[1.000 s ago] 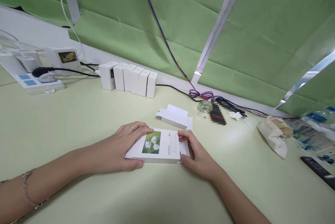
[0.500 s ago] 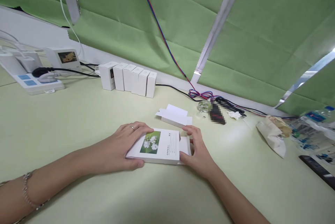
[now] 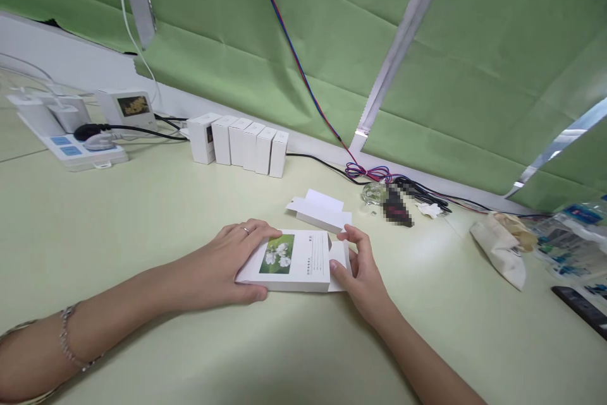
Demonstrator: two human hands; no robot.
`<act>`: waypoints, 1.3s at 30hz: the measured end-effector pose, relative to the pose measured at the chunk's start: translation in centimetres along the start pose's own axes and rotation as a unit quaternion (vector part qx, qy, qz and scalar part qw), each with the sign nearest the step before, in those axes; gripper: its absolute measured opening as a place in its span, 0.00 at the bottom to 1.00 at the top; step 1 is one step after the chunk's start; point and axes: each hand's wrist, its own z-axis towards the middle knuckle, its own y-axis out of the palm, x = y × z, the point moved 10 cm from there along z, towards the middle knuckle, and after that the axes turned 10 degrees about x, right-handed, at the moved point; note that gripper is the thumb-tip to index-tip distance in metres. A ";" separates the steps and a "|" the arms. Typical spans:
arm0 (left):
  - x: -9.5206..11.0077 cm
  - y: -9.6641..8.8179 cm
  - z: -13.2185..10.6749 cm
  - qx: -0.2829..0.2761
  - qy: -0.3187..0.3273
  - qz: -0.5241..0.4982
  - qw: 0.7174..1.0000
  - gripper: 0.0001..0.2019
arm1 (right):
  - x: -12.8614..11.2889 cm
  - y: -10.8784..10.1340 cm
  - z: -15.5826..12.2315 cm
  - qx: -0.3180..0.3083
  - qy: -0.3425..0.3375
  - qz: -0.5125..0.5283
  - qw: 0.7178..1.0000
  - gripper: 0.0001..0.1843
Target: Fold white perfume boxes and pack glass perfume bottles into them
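Note:
A flat white box [image 3: 294, 261] with a flower picture on its top lies on the pale green table [image 3: 142, 228]. My left hand [image 3: 222, 266] grips its left end, thumb under the near edge and fingers over the far edge. At the right end my right hand [image 3: 363, 272] pinches the open end flap [image 3: 339, 256] with fingers curled round it. Just behind the box lies a second white box [image 3: 320, 210], flat and with its flaps open.
A row of several upright white boxes [image 3: 239, 145] stands near the back wall. A power strip [image 3: 71, 146] with plugs and a small display sits at the far left. Cables [image 3: 379, 174], a small glass item, a cloth bag [image 3: 502, 244] and packets lie to the right.
My right hand has slid from gripping the box's right end to pinching the flap, fingers now more upright. The left hand keeps its hold. The view has shifted slightly.

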 end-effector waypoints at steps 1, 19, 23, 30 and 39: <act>0.0 0.0 0.0 0.000 0.001 0.002 1.000 0.30 | -0.1 -0.2 0.0 0.010 -0.004 0.013 1.000 0.31; -0.5 0.2 0.0 -0.011 0.000 0.015 1.000 0.32 | 0.0 -0.7 0.9 -0.005 -0.014 0.018 1.000 0.19; -0.5 0.6 0.0 -0.037 0.003 0.009 0.999 0.32 | -0.4 -0.2 0.9 -0.012 -0.043 -0.005 0.999 0.16; 0.0 0.1 -0.1 0.002 -0.007 0.019 1.000 0.31 | -0.1 -0.1 0.8 -0.019 -0.018 -0.043 0.999 0.13; 0.0 0.0 -0.1 0.005 -0.009 0.028 1.000 0.30 | 1.3 0.0 0.6 -0.042 0.077 -0.013 0.996 0.19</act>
